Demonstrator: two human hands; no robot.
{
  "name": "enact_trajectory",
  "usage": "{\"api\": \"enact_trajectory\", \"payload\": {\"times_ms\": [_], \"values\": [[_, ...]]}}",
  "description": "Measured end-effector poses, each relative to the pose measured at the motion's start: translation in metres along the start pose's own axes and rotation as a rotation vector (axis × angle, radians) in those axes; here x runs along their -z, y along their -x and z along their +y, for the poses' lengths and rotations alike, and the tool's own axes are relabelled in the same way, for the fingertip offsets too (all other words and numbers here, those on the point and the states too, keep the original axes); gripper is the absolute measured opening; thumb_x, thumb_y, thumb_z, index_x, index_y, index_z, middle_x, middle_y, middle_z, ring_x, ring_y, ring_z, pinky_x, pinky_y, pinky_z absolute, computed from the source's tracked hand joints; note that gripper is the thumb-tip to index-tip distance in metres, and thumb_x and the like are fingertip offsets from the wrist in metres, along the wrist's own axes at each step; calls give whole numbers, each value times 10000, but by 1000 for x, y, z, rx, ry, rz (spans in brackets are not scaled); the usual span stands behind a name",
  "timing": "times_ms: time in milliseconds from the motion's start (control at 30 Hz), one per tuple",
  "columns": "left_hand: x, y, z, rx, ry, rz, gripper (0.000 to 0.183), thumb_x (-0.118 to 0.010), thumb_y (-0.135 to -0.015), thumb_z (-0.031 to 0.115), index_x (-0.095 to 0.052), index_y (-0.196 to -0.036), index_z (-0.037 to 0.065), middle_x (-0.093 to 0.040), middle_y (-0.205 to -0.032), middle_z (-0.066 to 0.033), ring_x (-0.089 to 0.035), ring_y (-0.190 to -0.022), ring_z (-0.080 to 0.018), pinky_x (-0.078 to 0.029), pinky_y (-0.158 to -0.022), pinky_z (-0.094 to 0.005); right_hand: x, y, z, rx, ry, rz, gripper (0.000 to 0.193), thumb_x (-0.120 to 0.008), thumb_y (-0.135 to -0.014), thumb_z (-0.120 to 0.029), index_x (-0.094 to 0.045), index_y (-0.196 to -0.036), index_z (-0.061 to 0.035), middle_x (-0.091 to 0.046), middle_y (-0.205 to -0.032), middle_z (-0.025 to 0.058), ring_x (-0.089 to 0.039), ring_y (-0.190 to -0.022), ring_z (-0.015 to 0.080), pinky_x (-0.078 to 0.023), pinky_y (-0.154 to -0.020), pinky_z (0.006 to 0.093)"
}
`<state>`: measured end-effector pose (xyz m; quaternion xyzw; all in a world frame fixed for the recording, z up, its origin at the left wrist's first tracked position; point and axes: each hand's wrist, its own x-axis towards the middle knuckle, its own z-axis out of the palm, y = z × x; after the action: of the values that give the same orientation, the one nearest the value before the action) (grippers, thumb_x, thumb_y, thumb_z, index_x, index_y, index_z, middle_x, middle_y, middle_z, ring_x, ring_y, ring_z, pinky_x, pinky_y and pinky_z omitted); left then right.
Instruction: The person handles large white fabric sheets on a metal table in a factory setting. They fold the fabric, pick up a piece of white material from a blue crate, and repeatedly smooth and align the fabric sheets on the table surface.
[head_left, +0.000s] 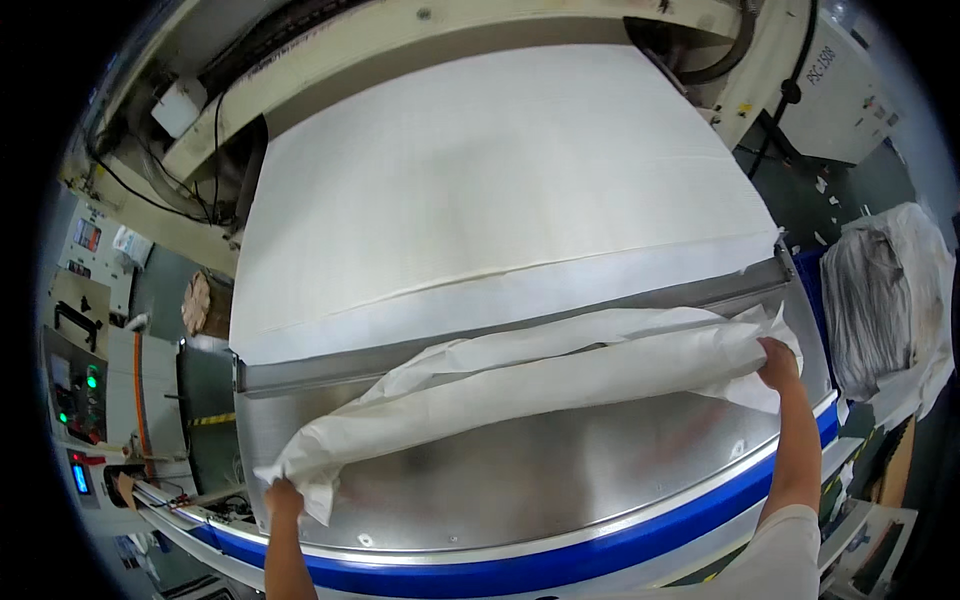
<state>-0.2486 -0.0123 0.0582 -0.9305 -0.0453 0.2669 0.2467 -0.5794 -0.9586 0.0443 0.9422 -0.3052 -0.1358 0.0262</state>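
A long, loosely rolled white sheet (520,385) stretches across the metal table (520,490) in front of me. My left hand (284,497) is closed on its left end, close to the table's front left corner. At the right end, my right hand (777,364) grips the same sheet, its fingers wrapped round the edge. The sheet is creased, with a loose fold along its far side and crumpled ends. Beyond it lies a broad stack of flat white sheets (500,180) on the machine bed, its near edge just behind a metal bar (310,372).
A cream machine frame (420,45) arches over the far side. Blue and white edging (560,555) runs along the table's front. To the left stands a control panel (80,385) with green lights. A bundle of folded grey-white material (870,300) stands at the right.
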Motion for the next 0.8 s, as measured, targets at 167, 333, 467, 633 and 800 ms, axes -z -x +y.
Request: {"api": "enact_trajectory", "payload": {"times_ms": [167,333,467,633,800], "values": [[4,93,52,-281,-50,-78,495,-604,-720,122,-548,-1197,3,-483,-1241,-243,-586,-1046,-341,-478,-895,-423,-12,53,-39,-20,-166,-144,492,-677,-704,-348,-608,-1098,-62,-633,-1085,183,-592,-1028,338,-479,-886,426],[-34,203,108,-994,447,81,443,-589,-755,256,-604,-1121,8,-602,-1127,-220,-537,-1102,-365,-423,-962,-424,1,146,-205,258,-355,-555,497,-568,-746,-481,-692,-848,-11,-658,-911,242,-632,-879,390,-496,-784,461],[12,289,195,-1294,169,-71,417,-592,-768,313,-626,-1057,14,-620,-1065,-217,-566,-1041,-367,-439,-925,-435,0,234,-336,304,-799,-881,866,-510,-756,-736,-656,-968,91,-639,-1018,277,-624,-956,355,-459,-871,439],[43,334,201,-1470,-75,-65,415,-596,-784,385,-653,-976,22,-643,-986,-214,-602,-965,-369,-458,-879,-448,-18,305,-412,277,-1387,-981,803,-676,-792,-500,-454,-1283,95,-552,-1228,188,-551,-1078,259,-424,-926,368],[104,364,142,-1560,-73,113,414,-593,-794,485,-674,-758,81,-629,-660,-140,-639,-686,-314,-503,-651,-413,40,322,-431,193,-1610,-1123,667,-743,-773,-292,-468,-1295,18,-577,-1191,120,-568,-1048,221,-444,-912,327]]}}
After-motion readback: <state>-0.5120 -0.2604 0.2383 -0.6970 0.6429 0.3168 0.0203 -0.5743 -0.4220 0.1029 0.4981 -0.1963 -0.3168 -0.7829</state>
